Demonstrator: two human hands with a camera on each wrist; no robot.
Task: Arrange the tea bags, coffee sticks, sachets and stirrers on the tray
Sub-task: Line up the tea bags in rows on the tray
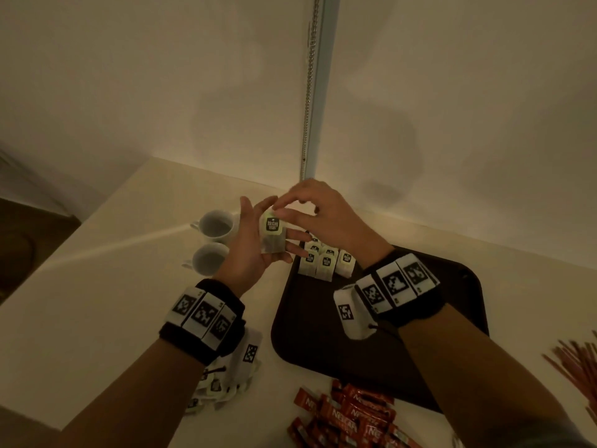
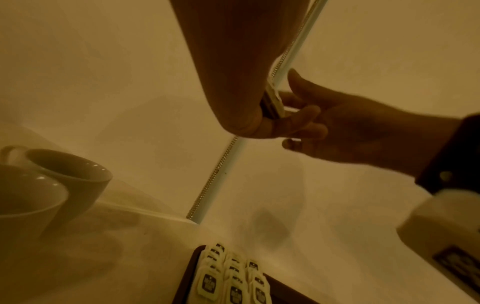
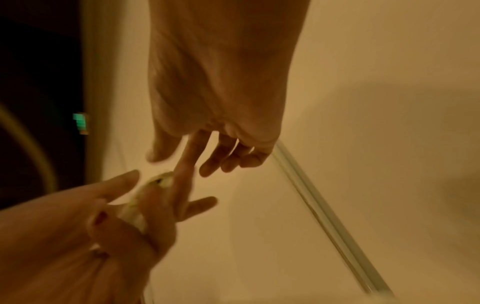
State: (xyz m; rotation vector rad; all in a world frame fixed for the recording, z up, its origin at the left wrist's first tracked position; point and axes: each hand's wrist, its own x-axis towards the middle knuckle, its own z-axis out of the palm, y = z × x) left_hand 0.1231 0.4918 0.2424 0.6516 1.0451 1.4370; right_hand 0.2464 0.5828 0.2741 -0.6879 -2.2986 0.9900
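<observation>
My left hand (image 1: pixel 250 250) is raised over the table's far side, palm up, and holds a tea bag (image 1: pixel 273 236) with a dark label; whether more lie beneath it I cannot tell. My right hand (image 1: pixel 280 205) reaches across from the right and pinches that tea bag's top edge with thumb and forefinger. The tea bag's edge (image 2: pixel 274 102) shows in the left wrist view, its tag (image 3: pixel 159 181) blurred in the right wrist view. The dark tray (image 1: pixel 323 324) lies below the right hand. Several tea bags (image 1: pixel 326 261) stand in rows at its far left corner.
Two white cups (image 1: pixel 215 225) stand left of the tray. A loose heap of tea bags (image 1: pixel 223 383) lies under my left wrist. Red coffee sticks (image 1: pixel 352 412) are piled at the near edge, stirrers (image 1: pixel 578 360) at the right. Walls meet close behind.
</observation>
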